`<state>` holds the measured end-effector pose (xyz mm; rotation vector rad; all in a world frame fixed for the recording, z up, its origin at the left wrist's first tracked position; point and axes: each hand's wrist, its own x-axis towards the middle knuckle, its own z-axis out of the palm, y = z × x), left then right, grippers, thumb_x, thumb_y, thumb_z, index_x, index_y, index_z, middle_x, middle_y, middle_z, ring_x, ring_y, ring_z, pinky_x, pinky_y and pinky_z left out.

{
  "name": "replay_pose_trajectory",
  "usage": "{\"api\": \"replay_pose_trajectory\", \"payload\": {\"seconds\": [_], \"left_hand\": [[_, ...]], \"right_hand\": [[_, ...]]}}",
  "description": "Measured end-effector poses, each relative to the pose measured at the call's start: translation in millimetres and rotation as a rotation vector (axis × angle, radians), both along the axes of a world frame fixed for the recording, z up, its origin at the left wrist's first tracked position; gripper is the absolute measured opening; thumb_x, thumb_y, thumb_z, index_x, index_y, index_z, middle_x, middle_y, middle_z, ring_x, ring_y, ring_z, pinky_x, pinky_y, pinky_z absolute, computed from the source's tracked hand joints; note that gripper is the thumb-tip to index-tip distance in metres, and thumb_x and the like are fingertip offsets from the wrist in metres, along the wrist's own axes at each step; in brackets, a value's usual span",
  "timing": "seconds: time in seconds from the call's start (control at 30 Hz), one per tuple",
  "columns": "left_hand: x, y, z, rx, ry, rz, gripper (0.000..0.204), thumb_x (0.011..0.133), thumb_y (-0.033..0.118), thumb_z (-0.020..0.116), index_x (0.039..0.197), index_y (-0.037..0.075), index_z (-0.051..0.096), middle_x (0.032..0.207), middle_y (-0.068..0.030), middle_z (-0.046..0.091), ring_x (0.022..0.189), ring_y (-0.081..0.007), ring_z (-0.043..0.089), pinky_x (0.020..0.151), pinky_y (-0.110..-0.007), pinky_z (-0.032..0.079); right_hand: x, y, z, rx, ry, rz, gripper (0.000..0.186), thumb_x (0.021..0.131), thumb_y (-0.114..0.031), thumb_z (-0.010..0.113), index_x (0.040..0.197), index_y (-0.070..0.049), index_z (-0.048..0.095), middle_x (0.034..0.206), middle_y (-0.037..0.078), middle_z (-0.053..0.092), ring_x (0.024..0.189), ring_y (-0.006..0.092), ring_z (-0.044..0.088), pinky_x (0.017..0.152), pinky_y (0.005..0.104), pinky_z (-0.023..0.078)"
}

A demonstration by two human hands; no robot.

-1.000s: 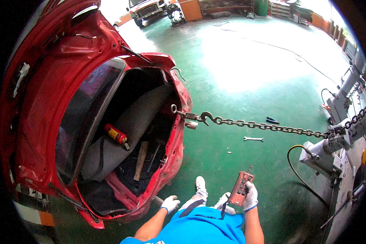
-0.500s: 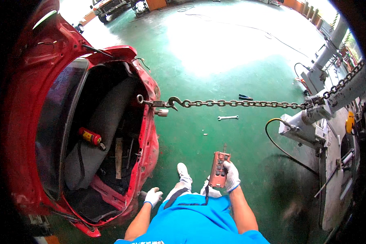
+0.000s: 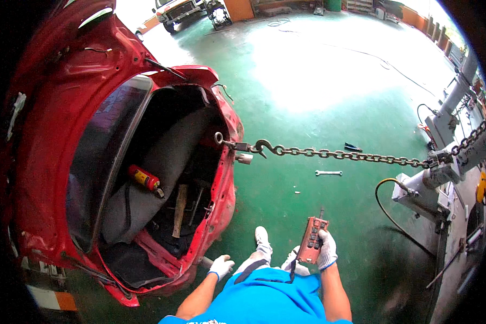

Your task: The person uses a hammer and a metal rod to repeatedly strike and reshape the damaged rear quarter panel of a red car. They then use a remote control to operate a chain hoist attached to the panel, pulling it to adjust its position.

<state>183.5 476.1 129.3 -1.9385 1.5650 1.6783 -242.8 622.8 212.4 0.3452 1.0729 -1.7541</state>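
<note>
My right hand (image 3: 328, 251), in a white glove, is closed round an orange-red remote control (image 3: 310, 240) with dark buttons and a short antenna. A dark strap hangs from its lower end. My left hand (image 3: 221, 265), also gloved, hangs beside the red car body (image 3: 225, 189) with its fingers loosely apart and nothing in them. A steel chain (image 3: 329, 154) runs nearly straight from a hook (image 3: 263, 147) at a clamp (image 3: 242, 146) on the car's edge to a grey pulling post (image 3: 426, 186) on the right.
The raised red tailgate (image 3: 65, 108) is at the left. Inside the boot lie a red fire extinguisher (image 3: 144, 179) and a wooden strip (image 3: 180, 210). A wrench (image 3: 328, 173) and dark-handled pliers (image 3: 352, 147) lie on the green floor. A hose (image 3: 380, 210) curves down from the post.
The whole scene has shifted right and slightly down in the picture, as the view turned left. Both hands keep much the same pose, and the remote control stays in my right hand.
</note>
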Motion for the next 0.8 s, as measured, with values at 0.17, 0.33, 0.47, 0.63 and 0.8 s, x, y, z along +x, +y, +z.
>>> {"api": "replay_pose_trajectory", "payload": {"seconds": [0.17,0.33,0.47,0.63,0.8], "left_hand": [[-1.5,4.3,3.5,-0.034,-0.022,0.008,0.064,0.089,0.019,0.071,0.144,-0.005,0.051,0.127,-0.0203,0.068,0.084,-0.0222,0.071,0.074,-0.036,0.057],[-0.8,3.1,0.6,-0.024,-0.04,-0.012,0.063,0.089,0.018,0.07,0.144,-0.005,0.052,0.127,-0.0203,0.068,0.084,-0.0227,0.071,0.074,-0.036,0.058],[-3.6,2.7,1.3,-0.02,-0.029,0.005,0.063,0.089,0.019,0.071,0.144,-0.005,0.052,0.127,-0.0201,0.068,0.084,-0.0231,0.071,0.073,-0.037,0.058],[-5.6,-0.3,4.0,0.012,-0.014,-0.017,0.064,0.093,0.016,0.069,0.149,-0.003,0.044,0.123,-0.0193,0.066,0.084,-0.0226,0.068,0.069,-0.035,0.057],[-6.3,3.3,6.7,-0.01,-0.028,-0.016,0.064,0.091,0.019,0.069,0.146,-0.004,0.048,0.125,-0.0196,0.068,0.085,-0.0227,0.07,0.071,-0.036,0.058]], "right_hand": [[0.1,-1.1,9.5,0.034,-0.013,0.002,0.026,0.096,-0.018,0.057,0.12,-0.009,0.063,0.096,0.007,0.072,0.078,0.023,0.072,0.072,0.0421,0.063],[-1.1,-1.6,5.0,0.055,0.0,0.011,0.026,0.096,-0.019,0.057,0.119,-0.009,0.063,0.095,0.007,0.073,0.077,0.023,0.072,0.071,0.0423,0.063],[-3.3,1.6,-0.4,0.037,-0.056,0.004,0.027,0.095,-0.011,0.054,0.122,-0.009,0.06,0.096,0.009,0.072,0.076,0.026,0.072,0.068,0.0456,0.064],[-2.7,-0.6,-0.9,0.052,-0.073,0.007,0.028,0.096,-0.015,0.053,0.123,-0.008,0.059,0.096,0.012,0.072,0.077,0.0302,0.073,0.068,0.0492,0.065],[0.0,0.4,4.6,0.047,-0.075,0.004,0.03,0.096,-0.018,0.054,0.124,-0.008,0.058,0.098,0.014,0.072,0.079,0.0347,0.074,0.069,0.0524,0.064]]}}
